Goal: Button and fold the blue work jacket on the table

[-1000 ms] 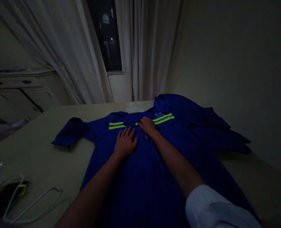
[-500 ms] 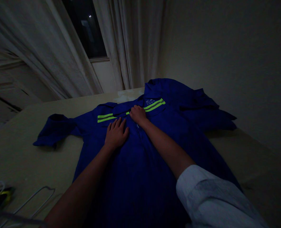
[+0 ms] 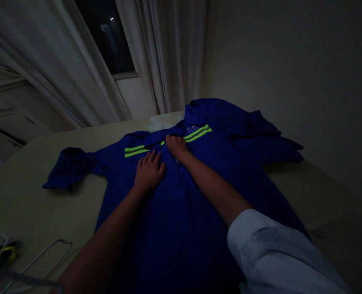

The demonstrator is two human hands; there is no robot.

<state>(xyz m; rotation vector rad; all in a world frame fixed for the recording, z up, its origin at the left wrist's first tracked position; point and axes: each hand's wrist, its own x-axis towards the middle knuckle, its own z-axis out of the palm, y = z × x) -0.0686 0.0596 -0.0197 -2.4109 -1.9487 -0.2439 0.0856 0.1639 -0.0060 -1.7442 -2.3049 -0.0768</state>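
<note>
A blue work jacket (image 3: 175, 228) with yellow-green reflective stripes lies spread front side up, its collar toward the far edge. My left hand (image 3: 149, 169) rests flat on its chest below the left stripe, fingers apart. Close to the collar, my right hand (image 3: 176, 147) is closed at the top of the front opening, pinching the jacket there; its fingertips are partly hidden. Printed white lettering (image 3: 192, 129) shows above the right stripe. One sleeve (image 3: 73, 167) stretches out to the left, and the other sleeve (image 3: 257, 126) is bunched at the right.
The jacket lies on a pale tabletop (image 3: 21, 204). Wire hangers (image 3: 43, 261) and a dark object with a yellow edge (image 3: 11, 255) are at the lower left. Behind stand curtains (image 3: 175, 57), a dark window (image 3: 107, 41) and a wall (image 3: 285, 73); a cabinet (image 3: 3, 118) is at far left.
My right hand has shifted very slightly up and left at the collar. The left hand stays flat in place. The view has tilted a little.
</note>
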